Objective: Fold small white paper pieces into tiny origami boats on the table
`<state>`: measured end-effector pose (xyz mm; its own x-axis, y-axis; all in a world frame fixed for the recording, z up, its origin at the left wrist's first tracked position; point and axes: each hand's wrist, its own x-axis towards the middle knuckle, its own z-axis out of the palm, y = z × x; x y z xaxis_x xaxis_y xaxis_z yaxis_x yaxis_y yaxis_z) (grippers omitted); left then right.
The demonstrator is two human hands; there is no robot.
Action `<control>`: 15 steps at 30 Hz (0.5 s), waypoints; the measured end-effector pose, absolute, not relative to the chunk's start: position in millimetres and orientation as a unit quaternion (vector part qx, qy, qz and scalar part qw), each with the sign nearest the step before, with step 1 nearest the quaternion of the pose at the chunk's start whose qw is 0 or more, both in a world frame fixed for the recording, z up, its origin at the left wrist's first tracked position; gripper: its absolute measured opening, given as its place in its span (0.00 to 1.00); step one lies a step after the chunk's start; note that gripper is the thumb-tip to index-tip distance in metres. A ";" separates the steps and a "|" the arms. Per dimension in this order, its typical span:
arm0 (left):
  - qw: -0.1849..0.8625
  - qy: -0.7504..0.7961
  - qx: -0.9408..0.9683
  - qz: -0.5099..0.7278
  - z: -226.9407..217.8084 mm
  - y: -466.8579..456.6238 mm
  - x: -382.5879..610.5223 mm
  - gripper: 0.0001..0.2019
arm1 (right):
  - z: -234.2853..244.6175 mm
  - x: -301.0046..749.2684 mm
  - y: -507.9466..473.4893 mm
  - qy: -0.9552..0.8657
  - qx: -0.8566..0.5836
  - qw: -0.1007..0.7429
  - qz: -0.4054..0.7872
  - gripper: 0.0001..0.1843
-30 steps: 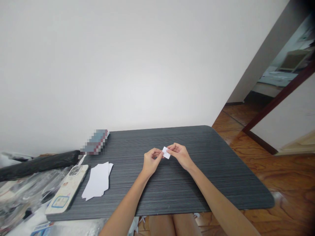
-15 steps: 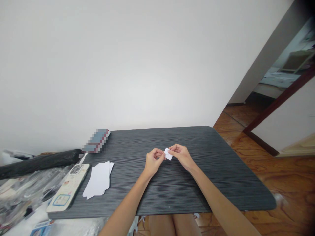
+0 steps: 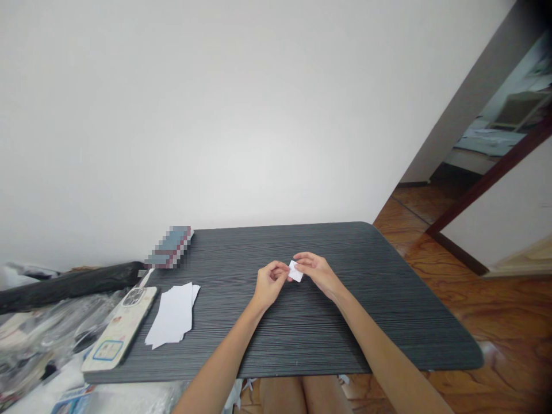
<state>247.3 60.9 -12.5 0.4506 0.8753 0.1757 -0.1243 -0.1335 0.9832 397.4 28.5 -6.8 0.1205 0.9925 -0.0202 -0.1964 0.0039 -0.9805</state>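
Over the middle of the dark, ridged table (image 3: 233,253), a small white piece of paper (image 3: 296,272) sits between the two hands, its corners turned at a slant. The left hand (image 3: 269,283) pinches it at its left side with thumb and fingers drawn together. The right hand (image 3: 319,274) grips it from the other side, the thumb lying on its upper face and the fingers curved beyond it; how these meet the underside cannot be seen.

Well to the left, a loose stack of white sheets (image 3: 171,315) lies on the table, its edges uneven. Just beside the stack, a phone (image 3: 118,330) in a pale case rests at the table's left edge, camera side up. Behind them, at the far left corner, is a blurred-out blue and dark red object (image 3: 170,247). Past that edge, a long black bundle (image 3: 73,287) lies over clear plastic wrapping (image 3: 60,330).
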 end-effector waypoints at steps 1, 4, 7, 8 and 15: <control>0.583 0.303 0.623 0.425 -11.5 61.2 247.2 0.03 | -7.5 398.5 28.5 -0.420 -0.483 0.558 0.528 0.14; 0.569 0.307 0.640 0.414 -9.0 61.7 247.1 0.04 | -8.5 400.6 27.7 -0.435 -0.493 0.524 0.541 0.12; 0.561 0.317 0.645 0.410 -9.1 62.1 247.3 0.05 | -7.5 400.8 27.0 -0.432 -0.496 0.520 0.544 0.12; 0.563 0.319 0.644 0.408 -9.5 62.3 247.4 0.05 | -7.1 400.7 26.8 -0.430 -0.498 0.521 0.544 0.12; 0.591 0.298 0.635 0.398 -11.3 65.4 245.1 0.05 | -8.6 402.1 27.4 -0.412 -0.502 0.522 0.553 0.18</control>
<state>245.1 65.4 -11.3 0.5050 0.8492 0.1545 -0.0920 -0.1250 0.9879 402.1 27.4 -8.6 0.0503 0.9909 -0.1251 -0.1642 -0.1153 -0.9797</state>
